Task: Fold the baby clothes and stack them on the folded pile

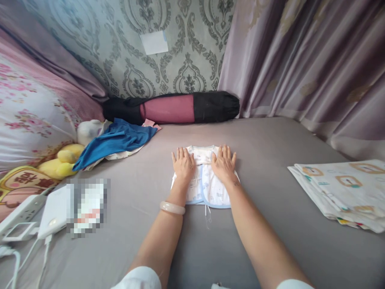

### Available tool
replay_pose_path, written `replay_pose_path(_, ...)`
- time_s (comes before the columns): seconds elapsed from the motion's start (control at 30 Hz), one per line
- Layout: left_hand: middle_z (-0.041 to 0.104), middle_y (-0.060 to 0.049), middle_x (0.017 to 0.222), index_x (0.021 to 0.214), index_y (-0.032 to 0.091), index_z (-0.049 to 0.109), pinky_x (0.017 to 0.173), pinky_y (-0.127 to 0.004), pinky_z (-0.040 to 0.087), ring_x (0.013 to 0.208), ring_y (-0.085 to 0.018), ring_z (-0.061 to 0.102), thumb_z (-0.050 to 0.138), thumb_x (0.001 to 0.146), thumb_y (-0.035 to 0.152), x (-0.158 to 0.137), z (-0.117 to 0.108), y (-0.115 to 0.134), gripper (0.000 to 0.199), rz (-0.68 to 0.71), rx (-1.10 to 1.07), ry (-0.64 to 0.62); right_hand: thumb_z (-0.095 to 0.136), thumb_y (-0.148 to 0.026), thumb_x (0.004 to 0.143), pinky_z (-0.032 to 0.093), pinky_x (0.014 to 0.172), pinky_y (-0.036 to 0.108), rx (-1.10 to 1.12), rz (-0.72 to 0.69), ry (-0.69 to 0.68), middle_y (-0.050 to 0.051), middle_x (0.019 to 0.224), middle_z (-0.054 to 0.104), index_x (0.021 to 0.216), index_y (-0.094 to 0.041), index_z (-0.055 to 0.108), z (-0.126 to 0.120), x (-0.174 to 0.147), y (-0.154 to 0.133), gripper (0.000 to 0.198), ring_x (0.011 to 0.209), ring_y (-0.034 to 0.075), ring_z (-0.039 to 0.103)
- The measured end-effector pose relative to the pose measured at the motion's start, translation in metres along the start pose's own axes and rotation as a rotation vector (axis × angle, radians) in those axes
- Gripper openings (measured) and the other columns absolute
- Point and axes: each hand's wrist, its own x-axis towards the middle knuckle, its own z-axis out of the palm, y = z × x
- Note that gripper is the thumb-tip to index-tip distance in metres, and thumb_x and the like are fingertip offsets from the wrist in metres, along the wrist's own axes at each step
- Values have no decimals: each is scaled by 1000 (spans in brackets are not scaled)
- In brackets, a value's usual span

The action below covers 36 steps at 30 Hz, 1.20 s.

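Observation:
A small white baby shirt (215,188) with pale blue edging and a faint print lies flat on the grey bed sheet (258,152). My left hand (184,164) rests palm down on its upper left part, fingers spread and pointing away from me. On the upper right part lies my right hand (224,162), also flat with its fingers apart. Both hands cover the shirt's sides and sleeves. Thin white ties hang from its lower edge onto the sheet. Neither hand grips anything.
Folded printed cloths (345,188) lie at the right. A blue garment (120,138) and yellow plush toy (60,162) are at the left, near a power strip (25,214) and a white box-shaped device (55,208) with cables. A black and pink bolster (168,109) lies along the wall.

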Motion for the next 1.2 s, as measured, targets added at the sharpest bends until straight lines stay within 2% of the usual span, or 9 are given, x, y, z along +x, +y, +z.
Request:
replay_pose_path(0.13, 44, -22, 146, 136, 1, 49, 117, -53, 18, 139, -32, 37, 30, 98, 34, -1, 1, -2, 54, -2, 7, -71, 22, -37, 100, 14, 117, 49, -18, 30, -35, 19, 156, 28, 147, 2, 32, 5, 2, 5, 62, 145, 30, 21)
replay_pose_path(0.27, 48, -22, 144, 133, 2, 52, 117, -55, 16, 139, -31, 37, 28, 99, 32, 0, -2, -1, 52, 1, -12, -13, 23, -36, 100, 12, 117, 51, 7, 31, -11, 20, 155, 29, 147, 0, 34, 1, 2, 2, 60, 145, 31, 22)
replay_pose_path(0.4, 48, -17, 145, 135, 7, 51, 119, -50, 16, 141, -27, 35, 26, 100, 33, 1, -5, 4, 50, 130, -62, 43, 22, -35, 101, 9, 117, 51, 49, -128, 31, 16, 157, 27, 149, -9, 34, -4, -3, -8, 56, 146, 29, 18)
replay_pose_path(0.53, 47, -15, 146, 138, 10, 47, 117, -49, 21, 140, -26, 36, 28, 100, 32, -2, -2, 9, 48, 271, -78, -99, 22, -35, 101, 9, 117, 49, 63, -269, -45, 13, 157, 29, 147, -13, 39, 3, -9, -13, 54, 146, 26, 20)
replay_pose_path(0.7, 45, -16, 148, 141, 9, 42, 116, -49, 24, 141, -26, 35, 26, 100, 32, -1, 3, 9, 49, 250, -69, -189, 21, -35, 101, 9, 117, 48, 55, -260, -64, 12, 157, 29, 147, -14, 39, 8, -8, -14, 54, 146, 25, 21)
replay_pose_path(0.83, 41, -18, 150, 143, 9, 39, 116, -48, 24, 142, -26, 32, 25, 100, 32, -1, -5, 6, 50, 267, -61, -240, 20, -36, 101, 8, 118, 48, 62, -260, -130, 12, 159, 24, 150, -13, 34, 0, -10, -13, 56, 147, 25, 18)
replay_pose_path(0.93, 36, -19, 152, 145, 8, 35, 115, -49, 25, 144, -28, 29, 29, 99, 31, -11, -20, 0, 52, 317, -38, -309, 21, -36, 100, 9, 118, 48, 88, -286, -192, 13, 161, 17, 152, -11, 27, -10, -25, -11, 58, 148, 25, 14)
replay_pose_path(1.07, 36, -20, 152, 146, 6, 34, 118, -48, 21, 145, -28, 27, 30, 99, 30, -43, -37, -9, 53, 455, 6, -307, 23, -32, 99, 6, 119, 46, 82, -370, -183, 12, 161, 13, 153, -8, 23, -18, -58, -7, 60, 149, 24, 9)
replay_pose_path(1.2, 35, -19, 153, 143, 6, 38, 117, -47, 23, 144, -27, 28, 26, 100, 31, -71, -37, -15, 51, 510, -5, -311, 22, -30, 98, 7, 119, 45, 57, -400, -178, 12, 160, 17, 152, -6, 24, -14, -80, -7, 60, 148, 23, 12)
